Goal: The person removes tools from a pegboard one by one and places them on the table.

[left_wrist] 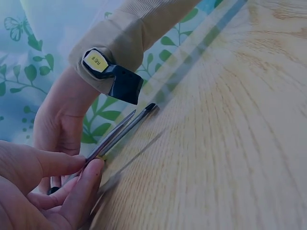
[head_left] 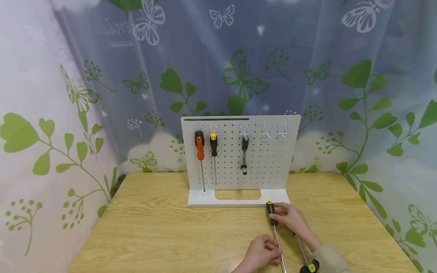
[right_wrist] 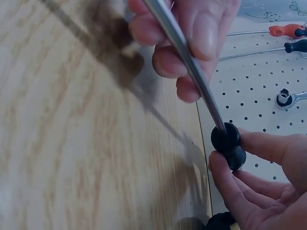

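Note:
A screwdriver (head_left: 271, 213) with a black handle and yellow end is held above the wooden table, handle toward the pegboard. My right hand (head_left: 290, 219) pinches its handle between thumb and fingers, also plain in the right wrist view, where the black handle (right_wrist: 226, 139) shows. On the shaft lower down, my left hand (head_left: 261, 250) pinches with thumb and fingertips; the metal shaft (right_wrist: 184, 52) runs between those fingers. A second screwdriver (head_left: 302, 250) lies beneath the right forearm, its shaft pointing toward me and its handle mostly hidden by the right hand.
Behind the hands stands a white pegboard (head_left: 225, 170). An orange screwdriver (head_left: 199, 148), a black screwdriver (head_left: 214, 146) and a green-handled ratchet wrench (head_left: 244, 146) hang on it. Two clear hooks (head_left: 266, 133) at its right are bare. A patterned curtain (head_left: 205, 57) surrounds the table (head_left: 153, 227).

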